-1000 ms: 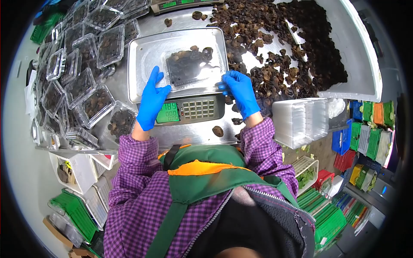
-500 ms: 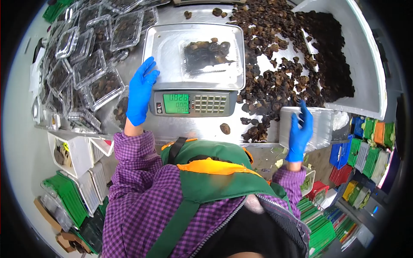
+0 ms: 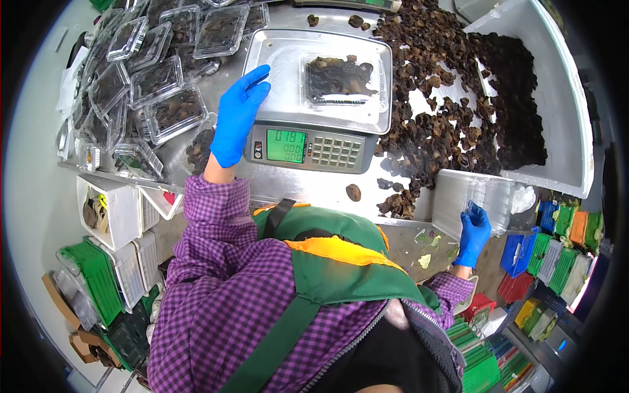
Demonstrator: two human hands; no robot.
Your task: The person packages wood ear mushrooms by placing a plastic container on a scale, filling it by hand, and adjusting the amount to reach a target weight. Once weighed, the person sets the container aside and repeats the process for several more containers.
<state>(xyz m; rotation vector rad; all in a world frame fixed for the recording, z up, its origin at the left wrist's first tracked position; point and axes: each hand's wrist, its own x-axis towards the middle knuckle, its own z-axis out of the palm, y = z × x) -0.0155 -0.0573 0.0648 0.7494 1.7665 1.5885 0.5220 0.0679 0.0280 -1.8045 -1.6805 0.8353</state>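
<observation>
My left hand (image 3: 239,118), in a blue glove, is open at the left edge of the scale's metal pan (image 3: 278,85), fingers stretched toward it. On the pan lies a clear plastic box (image 3: 377,99) holding dark, wrinkled pieces that look like wood ear mushrooms (image 3: 337,77). The green display of the scale (image 3: 285,145) is lit, its top figure a small decimal. My blue-gloved right hand (image 3: 474,234) has its fingers curled in a pinch at the near right of a stack of nested clear plastic containers (image 3: 458,200), gripping an edge there.
Filled clear boxes (image 3: 173,112) pile up at the left. Loose dark mushroom pieces (image 3: 452,124) spread right of the scale, before a white foam bin (image 3: 567,118) with more. A single piece (image 3: 353,192) lies near the table's front edge. Crates (image 3: 521,252) stand below, right.
My right hand has moved down and right from above the container stack, its fingers closing at the stack's edge. My left hand stays by the pan. The display figure has changed.
</observation>
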